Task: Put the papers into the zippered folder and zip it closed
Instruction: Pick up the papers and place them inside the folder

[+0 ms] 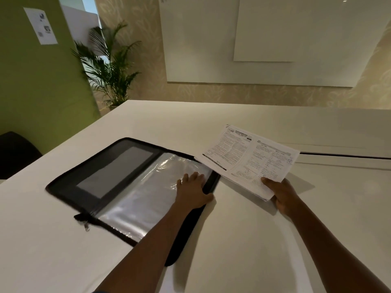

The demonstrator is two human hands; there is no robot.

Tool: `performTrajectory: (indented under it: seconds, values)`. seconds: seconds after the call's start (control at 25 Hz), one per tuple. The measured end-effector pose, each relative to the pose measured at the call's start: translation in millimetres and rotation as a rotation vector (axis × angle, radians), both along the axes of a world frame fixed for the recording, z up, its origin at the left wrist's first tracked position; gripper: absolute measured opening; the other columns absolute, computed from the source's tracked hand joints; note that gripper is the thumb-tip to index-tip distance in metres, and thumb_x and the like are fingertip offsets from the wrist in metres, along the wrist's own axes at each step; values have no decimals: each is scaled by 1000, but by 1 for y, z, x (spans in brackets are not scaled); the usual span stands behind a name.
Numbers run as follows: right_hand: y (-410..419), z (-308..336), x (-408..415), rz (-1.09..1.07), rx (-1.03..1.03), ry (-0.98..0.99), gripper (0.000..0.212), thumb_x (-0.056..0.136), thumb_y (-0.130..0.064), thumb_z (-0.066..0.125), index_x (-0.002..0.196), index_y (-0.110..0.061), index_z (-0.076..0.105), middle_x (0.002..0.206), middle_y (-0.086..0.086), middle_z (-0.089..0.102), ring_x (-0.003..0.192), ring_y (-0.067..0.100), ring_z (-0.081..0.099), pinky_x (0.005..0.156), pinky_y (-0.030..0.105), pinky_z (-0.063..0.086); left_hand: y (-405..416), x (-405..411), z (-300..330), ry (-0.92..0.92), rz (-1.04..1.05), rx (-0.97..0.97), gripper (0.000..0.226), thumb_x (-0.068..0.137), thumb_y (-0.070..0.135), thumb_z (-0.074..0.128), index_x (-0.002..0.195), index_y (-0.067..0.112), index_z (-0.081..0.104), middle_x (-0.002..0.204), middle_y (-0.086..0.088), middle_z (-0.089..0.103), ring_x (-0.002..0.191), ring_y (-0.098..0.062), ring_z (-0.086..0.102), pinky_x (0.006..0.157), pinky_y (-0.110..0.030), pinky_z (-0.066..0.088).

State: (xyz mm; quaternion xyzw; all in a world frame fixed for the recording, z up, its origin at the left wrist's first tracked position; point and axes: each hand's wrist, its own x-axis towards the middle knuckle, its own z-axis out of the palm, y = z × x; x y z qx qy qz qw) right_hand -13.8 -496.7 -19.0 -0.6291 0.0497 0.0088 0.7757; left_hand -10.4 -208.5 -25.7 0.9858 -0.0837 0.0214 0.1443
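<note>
A black zippered folder (101,172) lies open flat on the white table (243,240), showing a grey inner pocket on its left half and clear plastic sleeves (148,193) on its right half. Its zip pull (86,226) hangs at the near left corner. My left hand (193,192) rests flat on the sleeves, thumb over the folder's right edge. My right hand (282,196) grips the near corner of a stack of printed papers (247,157), held just right of the folder and slightly above the table.
A potted palm (110,66) stands beyond the table's far left corner by a green wall. A dark chair (17,153) sits at the left. A seam or slot (342,155) runs across the table's right side.
</note>
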Motion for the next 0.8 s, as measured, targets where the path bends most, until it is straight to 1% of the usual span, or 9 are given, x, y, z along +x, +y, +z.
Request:
performTrajectory:
  seconds: [0.04,0.12,0.24,0.32,0.4,0.56,0.68,0.72,0.8]
  values:
    - [0,0,1,22,-4,-1,48,93,3,57,137,-17,51,132,15,62,122,38,57,89,54,54,7,-5,1,-31,-39,-22,51,74,58,61,107,21,51,115,4,52,115,-26,49,95,-42,40]
    - [-1,1,2,55,-3,0,47,92,3,59,133,-19,54,131,13,64,122,36,59,90,53,54,22,-14,2,-52,-122,-61,51,71,57,66,107,23,54,111,7,55,106,-19,53,91,-38,44]
    - [0,0,2,69,18,11,48,91,5,59,132,-19,55,132,13,63,122,34,59,93,53,53,45,-24,4,17,-229,-104,68,71,54,73,128,25,52,132,7,53,119,-15,49,102,-37,43]
    - [0,-2,1,83,36,16,47,90,6,59,130,-19,57,131,12,65,120,32,61,88,48,57,61,-30,6,94,-270,-148,80,71,54,76,140,28,46,144,6,47,130,-14,43,109,-32,35]
    - [-1,-2,-1,91,38,33,45,89,6,60,126,-19,59,129,11,66,117,31,63,78,40,62,78,-36,9,177,-306,-185,85,71,53,77,145,32,41,150,7,42,135,-13,37,110,-28,28]
    - [-6,-2,-2,75,14,84,48,88,4,62,131,-15,56,130,15,64,119,35,61,78,43,61,108,-43,18,341,-383,-208,87,75,43,81,148,32,36,154,15,32,137,-8,34,115,-30,32]
    - [-9,-2,-3,100,18,82,48,87,4,62,131,-15,56,130,15,65,120,36,61,80,43,62,125,-39,31,463,-401,-151,77,76,34,80,143,31,42,151,18,36,131,-5,38,109,-21,34]
    - [-10,-2,-4,105,13,80,47,88,4,62,130,-16,57,130,15,65,120,36,61,82,44,61,125,-36,34,442,-371,-141,67,77,34,79,137,32,50,144,17,45,126,-5,44,103,-16,35]
    - [-11,-2,-2,105,9,76,46,89,5,61,130,-17,57,131,15,64,121,36,60,89,50,58,114,-28,38,261,-240,-194,44,82,34,76,123,32,60,128,12,61,116,-10,56,93,-14,39]
